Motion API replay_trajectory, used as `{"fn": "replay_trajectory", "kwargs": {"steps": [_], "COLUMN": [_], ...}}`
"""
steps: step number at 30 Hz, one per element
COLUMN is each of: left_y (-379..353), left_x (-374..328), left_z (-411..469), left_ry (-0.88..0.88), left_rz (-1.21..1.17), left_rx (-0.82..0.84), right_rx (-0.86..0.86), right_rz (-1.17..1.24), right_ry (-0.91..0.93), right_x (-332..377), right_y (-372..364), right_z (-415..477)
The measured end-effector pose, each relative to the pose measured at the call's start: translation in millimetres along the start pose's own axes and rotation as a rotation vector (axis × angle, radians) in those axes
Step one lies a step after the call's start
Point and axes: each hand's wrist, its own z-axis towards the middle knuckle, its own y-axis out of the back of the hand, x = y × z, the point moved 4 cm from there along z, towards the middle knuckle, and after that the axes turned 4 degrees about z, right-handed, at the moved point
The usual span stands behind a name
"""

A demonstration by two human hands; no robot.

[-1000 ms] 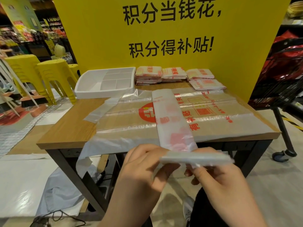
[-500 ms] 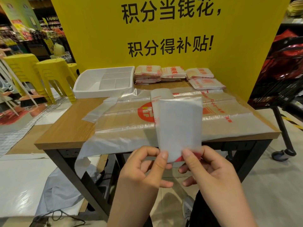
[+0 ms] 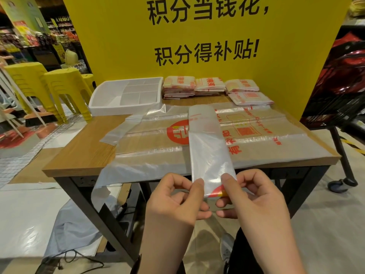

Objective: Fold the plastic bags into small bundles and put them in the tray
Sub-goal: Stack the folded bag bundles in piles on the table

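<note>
Ahead, spread bags (image 3: 154, 147), perhaps several, lie between strip (image 3: 209, 155) and tray (image 3: 122, 110).

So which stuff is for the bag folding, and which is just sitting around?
For the job: bag strip pinched by left hand and right hand, flat bags, tray, folded piles.
Just around: yellow stools, trolley, yellow sign.
</note>
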Motion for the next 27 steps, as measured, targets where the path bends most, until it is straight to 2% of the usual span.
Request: {"fn": "replay_trajectory", "kwargs": {"steps": [7, 13, 18, 27], "left_y": [1.0, 0.8, -1.8, -3.3], "left_x": [3.9, 3.8, 2.2, 1.2], "left_z": [2.4, 3.7, 2.2, 0.3], "left_ry": [-0.033, -0.086, -0.114, -0.085], "left_rz": [-0.055, 0.013, -0.003, 0.047], "left_rx": [0.002, 0.028, 0.002, 0.038], "right_rx": [-0.016, 0.009, 0.037, 0.064], "right_rz": [0.049, 0.052, -0.036, -0.035], "right_ry": [0.029, 0.050, 0.062, 0.073], "right_x": [-3.0, -1.9, -2.9, -4.9], "right_y": [-2.0, -3.6, -4.6, -5.9], "right_z": [-0.1, 0.1, 0.0, 0.0]}}
